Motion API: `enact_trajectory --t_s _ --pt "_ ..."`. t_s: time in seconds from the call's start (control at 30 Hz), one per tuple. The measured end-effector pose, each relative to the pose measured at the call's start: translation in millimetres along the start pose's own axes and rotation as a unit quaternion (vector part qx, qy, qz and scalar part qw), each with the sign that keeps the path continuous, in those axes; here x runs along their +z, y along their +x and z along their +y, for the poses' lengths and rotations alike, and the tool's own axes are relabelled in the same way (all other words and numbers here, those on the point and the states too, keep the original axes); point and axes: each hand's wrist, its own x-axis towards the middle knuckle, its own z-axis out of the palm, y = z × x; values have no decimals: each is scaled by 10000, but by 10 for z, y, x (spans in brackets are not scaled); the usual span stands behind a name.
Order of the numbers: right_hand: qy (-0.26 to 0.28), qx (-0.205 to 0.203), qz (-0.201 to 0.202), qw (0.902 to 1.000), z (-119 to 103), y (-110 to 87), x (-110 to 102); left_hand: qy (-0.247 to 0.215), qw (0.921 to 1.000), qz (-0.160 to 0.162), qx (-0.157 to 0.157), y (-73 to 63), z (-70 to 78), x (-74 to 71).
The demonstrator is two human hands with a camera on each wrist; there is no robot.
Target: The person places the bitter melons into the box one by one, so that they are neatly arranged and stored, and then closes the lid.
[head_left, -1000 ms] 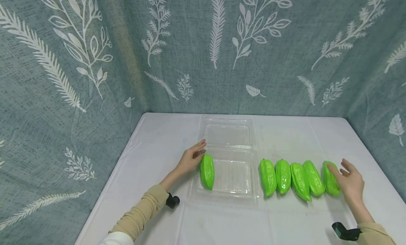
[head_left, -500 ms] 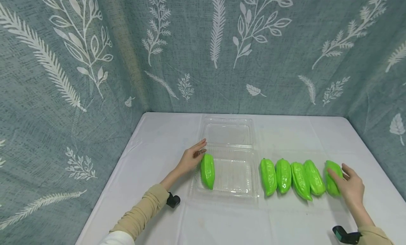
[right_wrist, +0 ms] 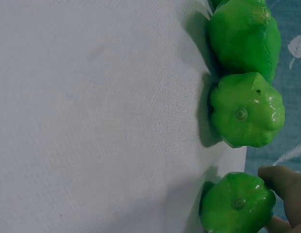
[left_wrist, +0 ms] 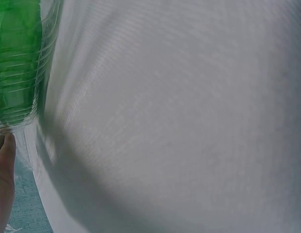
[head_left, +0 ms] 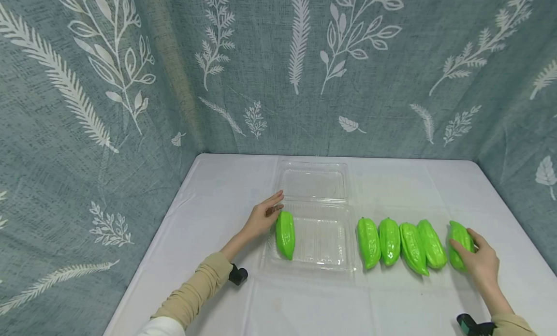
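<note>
My left hand (head_left: 262, 216) rests at the left edge of a clear plastic clamshell box (head_left: 324, 262), fingers stretched out near its hinge. Inside the box, along its left side, lies a glossy green bitter melon (head_left: 285, 235); the left wrist view shows it through the ribbed wall, with a digit (left_wrist: 6, 160) at the corner. Out on the right, my right hand (head_left: 483, 263) grips the rightmost bitter melon (head_left: 459, 239), thumb on its left side and fingers on its right. In the right wrist view this melon (right_wrist: 238, 204) sits apart from its neighbour (right_wrist: 247, 111).
Several more bitter melons (head_left: 389, 241) lie in a row between the box and my right hand. The box's lid (head_left: 311, 181) is folded back flat behind it. A white cloth (head_left: 313, 307) covers the table; a patterned blue-green curtain (head_left: 270, 60) hangs around it.
My right hand has closed on the rightmost bitter melon and shifted it slightly right, widening the gap to the row. My left hand has stayed in place.
</note>
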Motion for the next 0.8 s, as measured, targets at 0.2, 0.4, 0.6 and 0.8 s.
enact_trajectory --t_s 0.2,0.4,0.6,0.8 --pt "13 17 6 10000 8 37 11 -10 10000 -39 -22 36 -64 3" --pt "36 32 33 10000 12 61 21 -24 10000 -75 -46 34 -56 0" --pt "105 32 50 9999 31 81 30 -14 9998 -87 204 -24 165 -41" --pt "228 -10 131 9997 60 102 35 -117 9999 -110 55 -12 189 -32"
